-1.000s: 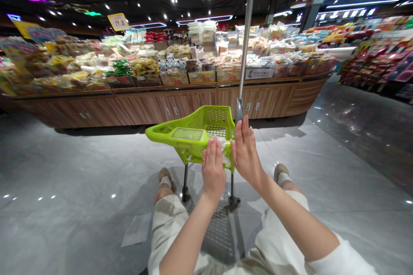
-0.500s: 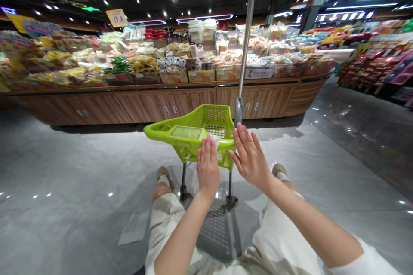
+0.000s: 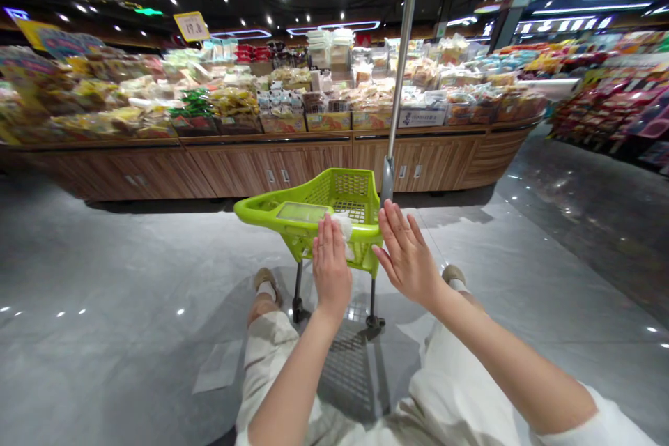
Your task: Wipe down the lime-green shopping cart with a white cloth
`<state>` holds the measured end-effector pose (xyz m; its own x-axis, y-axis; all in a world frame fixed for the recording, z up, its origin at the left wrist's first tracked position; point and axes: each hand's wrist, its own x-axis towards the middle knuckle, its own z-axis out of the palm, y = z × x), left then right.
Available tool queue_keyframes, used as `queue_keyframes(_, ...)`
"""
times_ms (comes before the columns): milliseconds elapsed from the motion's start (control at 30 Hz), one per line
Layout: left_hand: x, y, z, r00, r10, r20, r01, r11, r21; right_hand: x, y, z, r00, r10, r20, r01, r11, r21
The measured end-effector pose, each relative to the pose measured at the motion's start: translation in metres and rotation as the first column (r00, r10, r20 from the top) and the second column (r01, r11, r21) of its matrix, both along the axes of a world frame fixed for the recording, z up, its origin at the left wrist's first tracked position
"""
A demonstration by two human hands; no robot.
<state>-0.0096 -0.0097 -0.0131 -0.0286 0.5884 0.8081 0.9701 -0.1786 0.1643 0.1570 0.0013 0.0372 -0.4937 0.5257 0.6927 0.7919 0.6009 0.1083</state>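
Observation:
A small lime-green shopping cart stands in front of me, with a perforated basket and a clear panel by its handle. My left hand lies over the near handle bar, fingers extended and close together, keeping a white tissue against the bar. Part of the tissue sticks out beyond the fingers; the rest is hidden beneath the hand. At the cart's right corner, by the foot of a metal pole, is my right hand, fingers straight and thumb apart, with nothing visible in it.
Behind the cart runs a long wooden display counter heaped with packaged food. A yellow-edged price sign rises above it. More shelves of packages stand at the right. My shoes are on either side of the cart.
My left hand has slid slightly left along the handle bar, and more of the white tissue shows beside it. My right hand stays in place.

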Motion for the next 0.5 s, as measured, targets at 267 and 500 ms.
queue_keyframes(267,0.007,-0.003,-0.002,0.954,-0.182,-0.238,0.193,0.981,0.023,0.002,0.001,-0.001,1.000,0.008,-0.014,-0.008,1.000,0.007)
queue_keyframes(500,-0.018,0.003,0.008,1.000,-0.003,-0.002,0.004,1.000,0.019,-0.002,-0.001,-0.001,0.999,0.023,-0.025,-0.024,1.000,-0.016)
